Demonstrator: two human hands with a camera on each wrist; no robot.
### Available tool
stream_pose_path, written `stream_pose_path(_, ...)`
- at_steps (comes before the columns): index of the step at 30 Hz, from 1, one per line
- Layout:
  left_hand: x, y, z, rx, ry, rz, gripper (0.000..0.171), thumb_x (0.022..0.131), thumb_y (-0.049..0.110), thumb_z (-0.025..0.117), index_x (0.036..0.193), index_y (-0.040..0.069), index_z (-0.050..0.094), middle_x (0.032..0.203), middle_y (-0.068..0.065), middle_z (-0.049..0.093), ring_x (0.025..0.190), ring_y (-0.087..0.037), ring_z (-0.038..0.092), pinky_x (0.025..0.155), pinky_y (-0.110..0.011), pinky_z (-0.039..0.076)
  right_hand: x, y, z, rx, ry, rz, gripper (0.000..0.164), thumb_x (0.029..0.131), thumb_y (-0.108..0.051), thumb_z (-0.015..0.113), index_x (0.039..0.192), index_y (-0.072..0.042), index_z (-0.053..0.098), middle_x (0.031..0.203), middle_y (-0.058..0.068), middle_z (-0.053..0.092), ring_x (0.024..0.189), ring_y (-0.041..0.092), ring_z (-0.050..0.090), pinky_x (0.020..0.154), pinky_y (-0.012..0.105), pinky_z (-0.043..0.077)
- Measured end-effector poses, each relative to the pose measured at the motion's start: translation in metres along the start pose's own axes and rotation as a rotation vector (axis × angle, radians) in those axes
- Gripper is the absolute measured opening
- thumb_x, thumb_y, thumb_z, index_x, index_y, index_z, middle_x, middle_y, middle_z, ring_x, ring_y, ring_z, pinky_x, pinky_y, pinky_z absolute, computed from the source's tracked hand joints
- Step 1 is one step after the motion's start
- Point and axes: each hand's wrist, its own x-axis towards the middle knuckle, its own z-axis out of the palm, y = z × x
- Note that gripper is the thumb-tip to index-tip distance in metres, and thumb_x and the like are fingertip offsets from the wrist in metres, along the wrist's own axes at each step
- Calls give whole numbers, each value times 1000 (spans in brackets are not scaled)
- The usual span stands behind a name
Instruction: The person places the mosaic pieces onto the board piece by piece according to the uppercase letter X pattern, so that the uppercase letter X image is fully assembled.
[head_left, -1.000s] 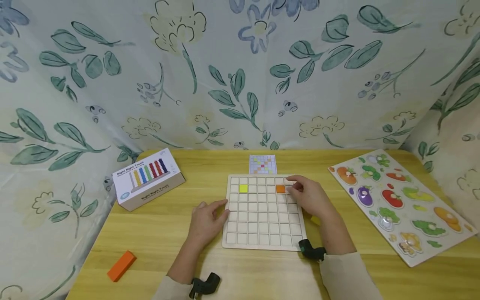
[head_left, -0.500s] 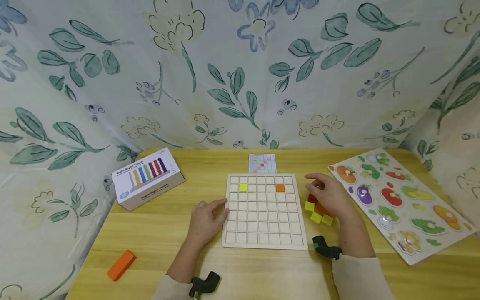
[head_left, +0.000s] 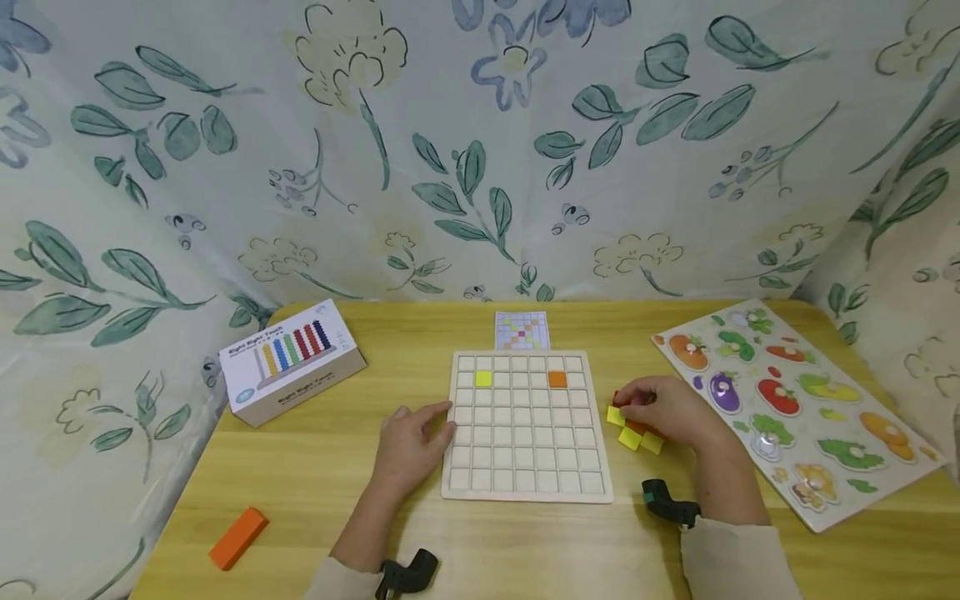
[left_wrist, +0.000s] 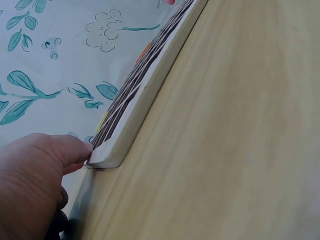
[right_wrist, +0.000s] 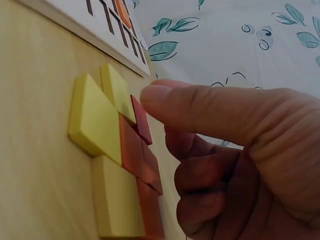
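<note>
A pale wooden grid board (head_left: 525, 437) lies flat, holding a yellow square (head_left: 483, 379) and an orange square (head_left: 557, 379) in its second row from the back. My left hand (head_left: 408, 454) rests at the board's left edge, thumb and index finger spread and touching the rim. Right of the board, my right hand (head_left: 671, 412) hovers at a cluster of small blocks. In the right wrist view, its thumb reaches over the red block (right_wrist: 141, 120), the other fingers bend loosely, and nothing shows gripped. Yellow blocks (right_wrist: 95, 117) and orange blocks (right_wrist: 132, 145) sit close together there.
Behind the board lies a small coloured pattern card (head_left: 522, 331). A white toy box (head_left: 292, 362) stands at the back left, and an orange bar (head_left: 238, 538) lies at the front left. A vegetable peg puzzle (head_left: 798, 417) occupies the right side. Floral cloth hangs behind.
My right hand has moved from beside the orange square on the board, rightward and toward me, to the block cluster. The left hand has stayed at the board's edge.
</note>
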Motion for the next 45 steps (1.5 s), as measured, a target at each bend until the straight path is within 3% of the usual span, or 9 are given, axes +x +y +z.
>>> stream_pose_path(6,-2,-1,0,13,-7,-8,34,92,37,74,124,25,75,57,8,44,65,-12,37,76,-32,28,0,7,3,-4,-51,19,15,89,-17,77,102,-10,75,86,2,61,77,19,52,63,28,41)
stream_pose_path(17,-1,-2,0,17,3,9,34,92,37,75,123,24,76,55,9,43,64,-12,37,76,-32,28,4,5,11,-23,-3,37,24,94,-18,72,118,-15,71,96,7,58,87,22,53,69,32,43)
stream_pose_path(25,0,-1,-1,17,-2,7,35,93,38,74,125,25,75,56,8,43,64,-13,36,75,-32,28,5,8,4,-54,9,12,27,88,-22,79,112,-10,70,93,6,61,82,22,54,67,31,44)
stream_pose_path(31,2,-2,1,7,-4,14,34,93,38,74,124,25,75,56,8,43,65,-14,37,75,-32,28,6,9,3,-75,4,5,30,90,-24,77,113,-8,68,91,6,63,78,20,55,64,31,44)
stream_pose_path(39,4,-2,2,7,8,32,33,93,37,74,123,25,76,56,9,44,65,-12,36,75,-31,28,8,11,1,-93,27,4,32,93,-28,73,117,-7,66,97,7,63,85,21,56,70,30,44)
stream_pose_path(45,2,-2,1,13,30,35,32,92,35,75,121,24,76,55,10,43,64,-11,36,73,-31,28,10,11,3,-71,29,7,38,89,-30,78,116,-6,66,92,7,62,80,20,55,66,31,44)
